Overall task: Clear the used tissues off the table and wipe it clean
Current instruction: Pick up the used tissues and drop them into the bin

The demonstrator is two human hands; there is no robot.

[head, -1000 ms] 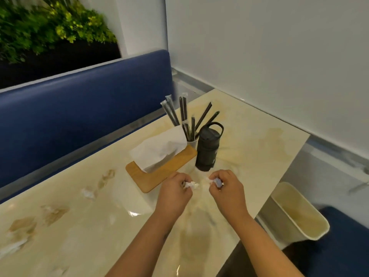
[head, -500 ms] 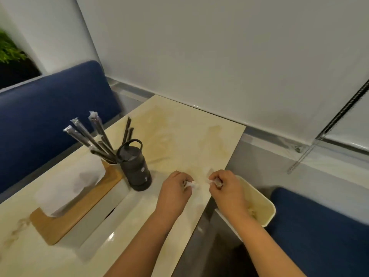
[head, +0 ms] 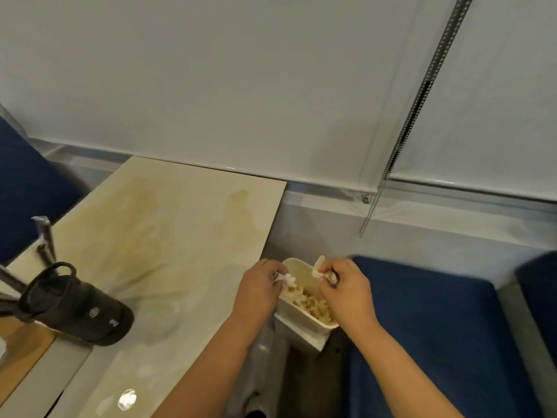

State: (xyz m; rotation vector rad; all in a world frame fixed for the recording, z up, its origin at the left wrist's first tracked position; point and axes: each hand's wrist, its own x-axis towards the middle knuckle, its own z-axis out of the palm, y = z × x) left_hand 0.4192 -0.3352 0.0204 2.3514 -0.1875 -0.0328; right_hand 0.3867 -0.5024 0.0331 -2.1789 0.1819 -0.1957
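My left hand [head: 259, 289] grips a crumpled white tissue [head: 284, 279] at the right edge of the cream marble table [head: 168, 224]. My right hand [head: 343, 286] pinches a second crumpled tissue [head: 322, 270]. Both hands hover over a cream waste bin [head: 304, 319] that stands beside the table and holds a heap of used tissues [head: 313, 303].
A black bottle [head: 75, 306] stands on the table at the left, by wrapped straws [head: 45, 239] and a wooden tray [head: 21, 348]. Blue bench seats [head: 422, 342] lie to the right and far left. A blind chain [head: 401, 140] hangs against the white wall.
The view has swung right. Both hands carried their tissues from over the table by the bottle to above the waste bin past the table's right edge.
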